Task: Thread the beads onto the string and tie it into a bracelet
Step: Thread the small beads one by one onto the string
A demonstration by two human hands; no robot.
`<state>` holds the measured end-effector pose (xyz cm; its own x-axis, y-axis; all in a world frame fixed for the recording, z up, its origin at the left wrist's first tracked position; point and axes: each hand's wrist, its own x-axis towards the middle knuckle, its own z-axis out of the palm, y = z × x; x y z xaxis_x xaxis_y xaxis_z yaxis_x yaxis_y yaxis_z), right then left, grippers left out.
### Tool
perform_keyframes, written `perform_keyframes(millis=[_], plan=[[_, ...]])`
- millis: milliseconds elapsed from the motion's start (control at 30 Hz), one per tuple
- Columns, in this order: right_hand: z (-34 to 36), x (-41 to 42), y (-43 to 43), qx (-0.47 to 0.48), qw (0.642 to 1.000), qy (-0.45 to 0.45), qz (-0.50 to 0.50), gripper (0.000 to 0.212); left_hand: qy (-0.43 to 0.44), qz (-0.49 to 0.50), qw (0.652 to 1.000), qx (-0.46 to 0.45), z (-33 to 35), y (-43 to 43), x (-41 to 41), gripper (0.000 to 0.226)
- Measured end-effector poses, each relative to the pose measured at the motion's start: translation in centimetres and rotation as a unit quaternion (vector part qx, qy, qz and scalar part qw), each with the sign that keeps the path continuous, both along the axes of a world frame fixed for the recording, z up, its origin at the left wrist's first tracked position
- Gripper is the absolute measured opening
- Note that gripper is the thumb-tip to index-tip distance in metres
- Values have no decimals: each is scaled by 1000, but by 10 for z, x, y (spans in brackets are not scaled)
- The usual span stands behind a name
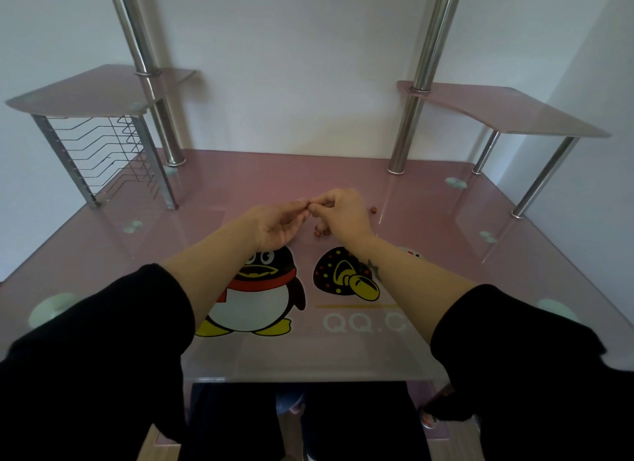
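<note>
- Both of your hands meet above the far middle of the pink glass desk point(429, 254), just beyond the penguin sticker point(260, 289).
- Your left hand point(278, 223) pinches a single small reddish-brown bead point(308, 204) between thumb and forefinger, its other fingers curled loosely below.
- Your right hand point(343, 213) has thumb and forefinger pressed together right against that bead. What they pinch is too thin to make out. My guess is the string end, being fed at the bead's hole.
- The string itself cannot be traced anywhere. A faint pale line on the glass to the right of your right hand could be it or only a reflection.
- Progress looks early: no run of threaded beads hangs from either hand, though anything behind your fingers is hidden. I judge you are threading one of the first beads.
- Left to do: seat this bead, then thread the loose beads point(321, 232), a pair lying touching each other on the glass just under your hands, and a lone bead point(374, 210) just beside your right hand. After that comes the knot, not yet begun.
- The beads are tiny, dark red-brown and roundish, with a bumpy or patterned surface. Their holes are too small to see from here.
- They look prone to roll on smooth glass, so keep your wrists clear of the pair below.
</note>
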<state>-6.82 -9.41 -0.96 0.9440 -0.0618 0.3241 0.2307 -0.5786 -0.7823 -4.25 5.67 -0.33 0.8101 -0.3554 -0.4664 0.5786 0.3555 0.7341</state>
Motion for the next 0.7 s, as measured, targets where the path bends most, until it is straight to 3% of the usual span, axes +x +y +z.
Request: perform_keyframes(millis=[300,500,700], plan=[[0,-1,0,17,1000,-1,26,14,-6,13,999,32,-1,-2,4,7],[0,0,-1,-21,1000,13,17,14,-25,39,997,55,2,-1,6,12],[-3,0,-2,-11,998,55,33,11,-28,83,996,15,13,1,9,5]])
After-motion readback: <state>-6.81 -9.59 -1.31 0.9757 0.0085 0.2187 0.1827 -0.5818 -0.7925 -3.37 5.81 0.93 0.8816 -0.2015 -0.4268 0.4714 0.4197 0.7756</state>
